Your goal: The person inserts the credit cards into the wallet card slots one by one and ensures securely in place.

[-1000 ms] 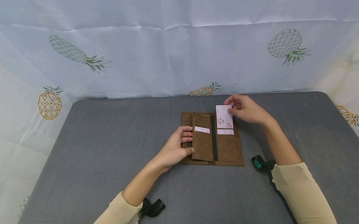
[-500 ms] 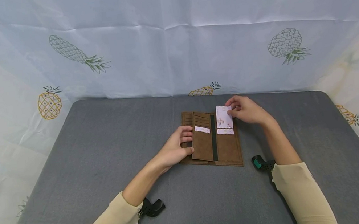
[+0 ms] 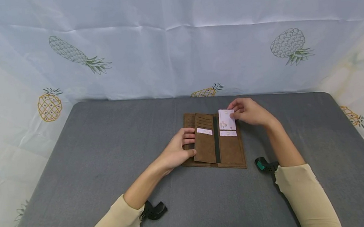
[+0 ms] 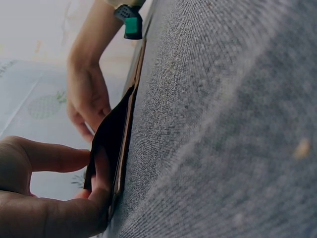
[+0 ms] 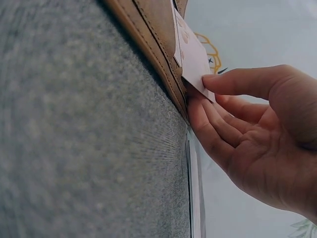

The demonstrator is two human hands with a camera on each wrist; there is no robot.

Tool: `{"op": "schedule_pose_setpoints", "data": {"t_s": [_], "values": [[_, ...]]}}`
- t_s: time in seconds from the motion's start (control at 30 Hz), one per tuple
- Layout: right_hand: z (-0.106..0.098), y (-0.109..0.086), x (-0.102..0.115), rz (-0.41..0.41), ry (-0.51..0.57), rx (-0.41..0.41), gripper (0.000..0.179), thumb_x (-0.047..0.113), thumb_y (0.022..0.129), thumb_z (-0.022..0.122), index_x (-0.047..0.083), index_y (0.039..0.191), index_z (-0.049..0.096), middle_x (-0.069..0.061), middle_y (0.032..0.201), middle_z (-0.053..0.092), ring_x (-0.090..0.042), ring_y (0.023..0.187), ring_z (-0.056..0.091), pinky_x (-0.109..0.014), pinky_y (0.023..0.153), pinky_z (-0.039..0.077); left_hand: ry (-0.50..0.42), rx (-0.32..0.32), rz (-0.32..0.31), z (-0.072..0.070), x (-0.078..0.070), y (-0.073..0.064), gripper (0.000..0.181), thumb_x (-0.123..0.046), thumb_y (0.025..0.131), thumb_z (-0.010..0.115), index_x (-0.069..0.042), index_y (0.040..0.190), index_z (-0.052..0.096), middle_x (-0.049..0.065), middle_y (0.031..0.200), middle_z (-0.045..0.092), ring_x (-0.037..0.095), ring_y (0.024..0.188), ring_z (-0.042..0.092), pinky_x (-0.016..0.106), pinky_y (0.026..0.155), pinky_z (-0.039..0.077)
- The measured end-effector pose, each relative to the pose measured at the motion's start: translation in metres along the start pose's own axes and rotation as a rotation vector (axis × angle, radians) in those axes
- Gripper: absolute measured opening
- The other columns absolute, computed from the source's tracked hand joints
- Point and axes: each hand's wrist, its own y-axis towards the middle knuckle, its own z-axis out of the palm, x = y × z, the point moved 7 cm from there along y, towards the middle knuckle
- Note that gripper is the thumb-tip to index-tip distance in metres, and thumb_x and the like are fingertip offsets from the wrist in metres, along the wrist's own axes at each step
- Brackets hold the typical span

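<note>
A brown wallet [image 3: 230, 151] lies spread out on the grey table, its inner flap [image 3: 205, 148] raised a little on the left. My left hand [image 3: 176, 151] pinches that flap's left edge, thumb on one face and fingers behind it, as the left wrist view shows. My right hand [image 3: 250, 112] pinches a pale pink card [image 3: 226, 119] by its right edge, thumb on top. The card's lower end meets the wallet's right-hand slots, just above a second pink card [image 3: 228, 133] tucked in lower down. Another card [image 3: 204, 131] peeks out of a slot in the flap.
The grey table [image 3: 118, 142] stretches out on all sides of the wallet. Behind it hangs a white curtain [image 3: 149, 57] printed with pineapples. Black wrist devices [image 3: 153, 210] poke out by both sleeves.
The pink card in my right hand has slid slightly downward, toward the wallet's slots, and the right hand has moved with it. My left hand keeps its hold on the flap.
</note>
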Motion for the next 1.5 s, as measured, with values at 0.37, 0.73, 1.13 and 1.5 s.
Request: {"op": "schedule_pose_setpoints", "data": {"t_s": [0.37,0.73,1.13,1.5], "values": [[0.0012,-0.0013,-0.0006,0.018,-0.034,0.024,0.023,0.007,0.101,0.072,-0.006,0.120,0.072,-0.019,0.106,0.074,-0.016,0.088,0.065,-0.026,0.075,0.052,-0.004,0.008,0.001,0.0002,0.0001,0.0009,0.070,0.010,0.098,0.063,-0.004,0.162,0.036,0.021,0.161,0.046,0.038,0.150,0.050,0.052,0.119,0.047],[0.0038,-0.0021,-0.0007,-0.014,-0.043,0.065,0.021,0.011,0.098,0.078,-0.004,0.114,0.077,-0.019,0.103,0.079,-0.013,0.085,0.066,-0.026,0.075,0.052,-0.008,0.010,-0.005,0.0000,0.0021,0.0014,0.071,0.009,0.099,0.063,-0.005,0.163,0.036,0.020,0.162,0.045,0.038,0.151,0.049,0.053,0.119,0.047],[0.0034,-0.0046,0.0010,-0.046,-0.046,0.086,0.012,0.010,0.097,0.080,0.000,0.104,0.079,-0.018,0.110,0.079,-0.014,0.089,0.068,-0.024,0.075,0.052,-0.005,0.010,-0.003,-0.0001,0.0029,0.0019,0.071,0.009,0.099,0.063,-0.005,0.163,0.036,0.020,0.162,0.046,0.038,0.151,0.049,0.052,0.118,0.048],[0.0047,-0.0060,0.0033,-0.075,-0.029,0.123,0.007,0.008,0.098,0.079,0.002,0.099,0.081,-0.021,0.126,0.073,-0.021,0.105,0.073,-0.023,0.082,0.057,-0.008,0.006,-0.008,-0.0001,0.0023,0.0018,0.071,0.009,0.099,0.063,-0.005,0.162,0.036,0.020,0.161,0.046,0.037,0.151,0.049,0.052,0.118,0.048]]}}
